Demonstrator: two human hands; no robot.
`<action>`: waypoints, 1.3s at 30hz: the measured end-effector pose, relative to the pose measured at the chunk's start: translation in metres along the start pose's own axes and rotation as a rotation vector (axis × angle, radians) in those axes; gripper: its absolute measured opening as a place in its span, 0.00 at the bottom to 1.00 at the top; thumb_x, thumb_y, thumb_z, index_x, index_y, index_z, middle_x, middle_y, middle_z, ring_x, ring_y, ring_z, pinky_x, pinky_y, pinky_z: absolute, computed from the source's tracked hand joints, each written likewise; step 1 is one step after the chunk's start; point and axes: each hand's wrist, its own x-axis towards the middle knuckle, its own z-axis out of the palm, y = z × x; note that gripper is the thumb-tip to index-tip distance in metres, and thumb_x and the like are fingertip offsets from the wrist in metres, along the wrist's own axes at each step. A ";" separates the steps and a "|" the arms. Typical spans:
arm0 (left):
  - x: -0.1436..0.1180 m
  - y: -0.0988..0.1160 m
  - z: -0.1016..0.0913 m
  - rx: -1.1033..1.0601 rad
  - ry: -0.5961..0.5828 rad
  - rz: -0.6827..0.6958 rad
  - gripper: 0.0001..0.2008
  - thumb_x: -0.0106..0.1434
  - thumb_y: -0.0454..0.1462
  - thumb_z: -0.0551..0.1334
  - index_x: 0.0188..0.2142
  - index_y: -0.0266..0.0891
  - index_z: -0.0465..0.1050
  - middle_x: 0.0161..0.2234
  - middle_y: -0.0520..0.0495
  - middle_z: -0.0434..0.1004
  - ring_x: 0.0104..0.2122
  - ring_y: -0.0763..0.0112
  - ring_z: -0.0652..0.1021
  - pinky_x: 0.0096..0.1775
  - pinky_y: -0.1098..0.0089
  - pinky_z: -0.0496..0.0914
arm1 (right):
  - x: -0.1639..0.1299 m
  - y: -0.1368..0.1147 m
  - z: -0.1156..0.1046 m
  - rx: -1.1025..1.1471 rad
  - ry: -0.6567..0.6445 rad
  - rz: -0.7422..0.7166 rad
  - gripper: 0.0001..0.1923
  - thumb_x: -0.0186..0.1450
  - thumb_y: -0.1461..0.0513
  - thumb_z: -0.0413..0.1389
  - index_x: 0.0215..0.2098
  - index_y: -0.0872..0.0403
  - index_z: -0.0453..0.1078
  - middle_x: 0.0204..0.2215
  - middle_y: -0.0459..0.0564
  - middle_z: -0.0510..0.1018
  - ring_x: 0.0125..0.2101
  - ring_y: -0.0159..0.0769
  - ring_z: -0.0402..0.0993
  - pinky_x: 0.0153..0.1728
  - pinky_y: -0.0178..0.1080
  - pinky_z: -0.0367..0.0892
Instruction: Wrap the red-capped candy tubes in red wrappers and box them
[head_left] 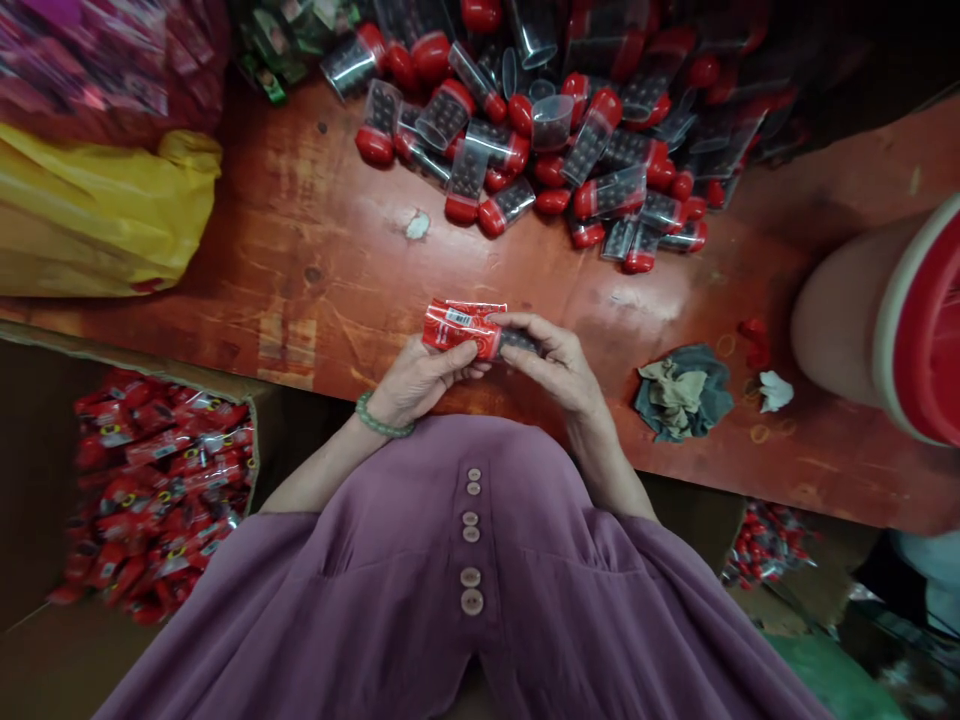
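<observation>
Over the near edge of the wooden table, my left hand (429, 378) pinches a red printed plastic sleeve (456, 322) with a barcode on it. My right hand (555, 362) grips a small clear tube (519, 344) full of dark beads. The tube's left end sits inside the sleeve's right end, and the rest of the tube sticks out to the right. Whether this tube has a red cap is hidden. Farther back on the table lies a heap of similar clear tubes with red rounded caps (469, 170), some with dark beads inside.
A yellow bag (105, 215) and a pink bag (112, 60) stand at left. Below the table's left side is a carton (255, 430) of red wrapped pieces (165, 470). At right are a crumpled cloth (682, 392), rubber bands (760, 434) and a pale bucket (844, 320).
</observation>
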 end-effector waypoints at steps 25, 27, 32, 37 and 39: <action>0.010 0.016 -0.005 -0.016 0.311 0.334 0.18 0.43 0.48 0.78 0.26 0.38 0.81 0.26 0.50 0.82 0.26 0.73 0.78 0.37 0.70 0.74 | 0.012 0.005 0.041 0.093 0.092 -0.115 0.19 0.69 0.52 0.56 0.57 0.46 0.69 0.50 0.49 0.78 0.40 0.34 0.78 0.39 0.40 0.79; 0.011 0.018 -0.008 -0.008 0.290 0.347 0.18 0.44 0.47 0.78 0.28 0.38 0.82 0.28 0.49 0.83 0.28 0.71 0.79 0.39 0.69 0.74 | 0.012 0.005 0.043 0.117 0.104 -0.123 0.18 0.68 0.53 0.58 0.55 0.46 0.71 0.49 0.48 0.80 0.38 0.33 0.78 0.36 0.38 0.79; 0.011 0.022 -0.008 -0.048 0.256 0.379 0.19 0.43 0.48 0.78 0.29 0.39 0.82 0.30 0.48 0.84 0.31 0.67 0.82 0.43 0.66 0.75 | 0.015 0.005 0.049 -0.051 0.174 -0.239 0.17 0.69 0.56 0.57 0.56 0.47 0.70 0.51 0.50 0.80 0.42 0.35 0.79 0.41 0.41 0.80; 0.012 0.024 -0.006 -0.061 0.258 0.344 0.17 0.41 0.45 0.79 0.27 0.40 0.81 0.28 0.51 0.83 0.29 0.70 0.80 0.41 0.67 0.75 | 0.017 0.008 0.051 -0.360 0.261 -0.449 0.18 0.69 0.61 0.56 0.57 0.48 0.71 0.50 0.53 0.81 0.48 0.41 0.79 0.52 0.48 0.75; 0.013 0.025 -0.006 -0.064 0.259 0.358 0.16 0.41 0.45 0.79 0.27 0.40 0.81 0.28 0.52 0.82 0.28 0.72 0.79 0.39 0.69 0.75 | 0.018 0.008 0.052 -0.280 0.259 -0.412 0.17 0.70 0.59 0.56 0.57 0.48 0.71 0.48 0.52 0.82 0.45 0.39 0.80 0.49 0.47 0.78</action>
